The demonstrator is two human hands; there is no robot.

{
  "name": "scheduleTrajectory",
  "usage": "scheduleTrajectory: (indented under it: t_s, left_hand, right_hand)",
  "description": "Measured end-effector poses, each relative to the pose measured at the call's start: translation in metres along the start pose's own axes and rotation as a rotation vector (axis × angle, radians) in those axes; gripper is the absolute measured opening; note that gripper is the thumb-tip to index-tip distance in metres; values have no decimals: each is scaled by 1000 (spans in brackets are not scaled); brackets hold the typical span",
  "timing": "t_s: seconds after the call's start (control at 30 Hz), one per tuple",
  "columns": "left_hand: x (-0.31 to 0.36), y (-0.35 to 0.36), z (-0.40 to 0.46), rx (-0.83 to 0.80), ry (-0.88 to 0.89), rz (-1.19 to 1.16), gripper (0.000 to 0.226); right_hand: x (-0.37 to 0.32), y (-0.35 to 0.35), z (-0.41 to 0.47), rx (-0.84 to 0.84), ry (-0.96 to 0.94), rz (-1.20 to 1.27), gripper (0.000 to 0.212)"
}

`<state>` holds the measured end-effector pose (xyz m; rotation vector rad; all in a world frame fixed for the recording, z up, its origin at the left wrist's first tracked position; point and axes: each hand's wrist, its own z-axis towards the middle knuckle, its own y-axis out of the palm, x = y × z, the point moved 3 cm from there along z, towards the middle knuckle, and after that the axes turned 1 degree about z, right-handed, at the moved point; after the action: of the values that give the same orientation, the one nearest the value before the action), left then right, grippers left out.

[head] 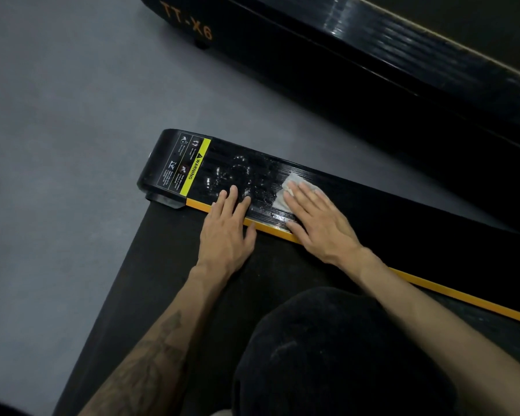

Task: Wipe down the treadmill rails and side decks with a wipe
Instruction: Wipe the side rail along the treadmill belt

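Right fingers [300,202]: straight and together, pressing flat on the wipe.
Left hand [227,232]: fingers spread, resting on the deck, holding nothing.
Wipe [288,187]: thin, soft, probably damp; lying on the side deck under the right hand [321,223]; best pressed by flat palm.
Side deck [252,175]: hard, ribbed, wet shine near the warning label [186,166]; likely slippery.

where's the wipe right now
In the head view, the wipe lies flat under the right hand on the side deck, right of the warning label.
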<state>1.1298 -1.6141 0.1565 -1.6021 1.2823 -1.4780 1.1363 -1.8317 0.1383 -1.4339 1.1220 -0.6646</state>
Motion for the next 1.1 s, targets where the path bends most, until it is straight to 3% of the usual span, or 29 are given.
scheduleTrajectory:
  t_s: [0.2, 0.47, 0.73, 0.97, 1.1]
  left_hand:
    - [0, -2, -1, -8, 15, 3, 60]
    - [-1, -2, -1, -7, 7, -23, 57]
    - [0, -2, -1, 22, 25, -18, 55]
    - [-2, -1, -1, 25, 33, -43, 53]
    - [-3, -2, -2, 35, 37, -50, 51]
  right_hand:
    - [-27, -7, 51, 25, 262, 63, 80]
    - [-13, 3, 2, -14, -87, 17, 66]
    - [-31, -3, 49, 25, 256, 44, 80]
    - [-39, 13, -5, -44, -91, -16, 72]
    - [-21, 10, -9, -22, -20, -62, 71]
